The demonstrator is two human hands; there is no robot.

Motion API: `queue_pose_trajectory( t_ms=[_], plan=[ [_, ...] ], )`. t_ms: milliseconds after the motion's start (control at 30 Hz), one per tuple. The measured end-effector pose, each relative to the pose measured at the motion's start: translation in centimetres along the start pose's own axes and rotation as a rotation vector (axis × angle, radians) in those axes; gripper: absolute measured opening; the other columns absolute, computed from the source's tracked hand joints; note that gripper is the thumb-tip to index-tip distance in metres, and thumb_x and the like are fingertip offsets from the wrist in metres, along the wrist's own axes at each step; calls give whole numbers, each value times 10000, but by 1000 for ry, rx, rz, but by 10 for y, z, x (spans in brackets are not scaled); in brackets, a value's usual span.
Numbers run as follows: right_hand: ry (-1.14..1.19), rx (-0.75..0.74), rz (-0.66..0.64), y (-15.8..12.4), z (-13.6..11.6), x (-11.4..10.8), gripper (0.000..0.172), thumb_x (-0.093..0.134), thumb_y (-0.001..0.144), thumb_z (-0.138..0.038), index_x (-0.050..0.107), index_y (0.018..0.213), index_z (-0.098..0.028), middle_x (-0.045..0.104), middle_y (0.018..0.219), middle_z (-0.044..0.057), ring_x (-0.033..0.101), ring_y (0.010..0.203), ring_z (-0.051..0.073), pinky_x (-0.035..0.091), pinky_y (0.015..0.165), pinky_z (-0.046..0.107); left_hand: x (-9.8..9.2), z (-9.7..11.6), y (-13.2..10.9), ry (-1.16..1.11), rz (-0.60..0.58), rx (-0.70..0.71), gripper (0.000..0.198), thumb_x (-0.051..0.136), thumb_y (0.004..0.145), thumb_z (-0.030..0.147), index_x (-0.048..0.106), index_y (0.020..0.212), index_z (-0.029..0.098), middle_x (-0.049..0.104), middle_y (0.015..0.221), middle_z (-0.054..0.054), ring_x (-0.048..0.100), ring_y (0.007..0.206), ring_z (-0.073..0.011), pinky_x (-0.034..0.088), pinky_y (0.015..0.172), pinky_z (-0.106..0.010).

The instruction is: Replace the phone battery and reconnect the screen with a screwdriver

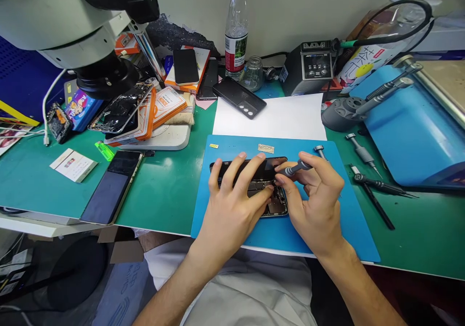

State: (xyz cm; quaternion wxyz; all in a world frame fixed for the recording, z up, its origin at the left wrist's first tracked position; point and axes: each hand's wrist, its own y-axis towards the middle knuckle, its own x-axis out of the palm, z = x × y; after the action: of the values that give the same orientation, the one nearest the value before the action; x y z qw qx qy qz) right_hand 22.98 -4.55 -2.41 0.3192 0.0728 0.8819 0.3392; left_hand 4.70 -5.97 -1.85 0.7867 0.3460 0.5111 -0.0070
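An opened phone (276, 206) lies on the blue mat (348, 234), its inner parts showing at the lower right. Its dark screen part (267, 168) is along the back edge. My left hand (236, 205) is over the phone with fingers spread, fingertips on the screen part and thumb on the inner parts. My right hand (316, 200) is closed on a small grey screwdriver (295, 168), held at the phone's right side. The screwdriver's tip is hidden by the fingers. Two small metal pieces, one yellowish (214, 146) and one silver (266, 148), lie behind the phone.
A microscope (98, 40) overhangs the left. Phones and orange boxes (169, 105) are piled below it. One phone (112, 188) lies front left. White paper (269, 117) is behind the mat. Right are loose screwdrivers (363, 154), tweezers (385, 185) and a grey holder (343, 113).
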Motion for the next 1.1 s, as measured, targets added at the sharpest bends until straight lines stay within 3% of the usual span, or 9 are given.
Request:
queue_pose_trajectory(
  t_ms=[733,1100],
  plan=[
    [62,1,33,0,-1,1,693,717,952,-108,428,1520,-381,654,1336,93,786,1042,259,730,804,463,-1,-2,-2,-12,-9,4,146,737,997,362,791,1127,398,524,1661,2,400,1584,-281,176,1340,-606],
    [81,-11,41,1,-1,1,748,741,914,-56,436,1526,-359,659,1294,86,777,1024,238,714,793,421,-1,-3,-2,-31,-26,6,132,739,996,369,796,1113,386,502,1676,-9,363,1606,-280,140,1353,-597]
  ],
)
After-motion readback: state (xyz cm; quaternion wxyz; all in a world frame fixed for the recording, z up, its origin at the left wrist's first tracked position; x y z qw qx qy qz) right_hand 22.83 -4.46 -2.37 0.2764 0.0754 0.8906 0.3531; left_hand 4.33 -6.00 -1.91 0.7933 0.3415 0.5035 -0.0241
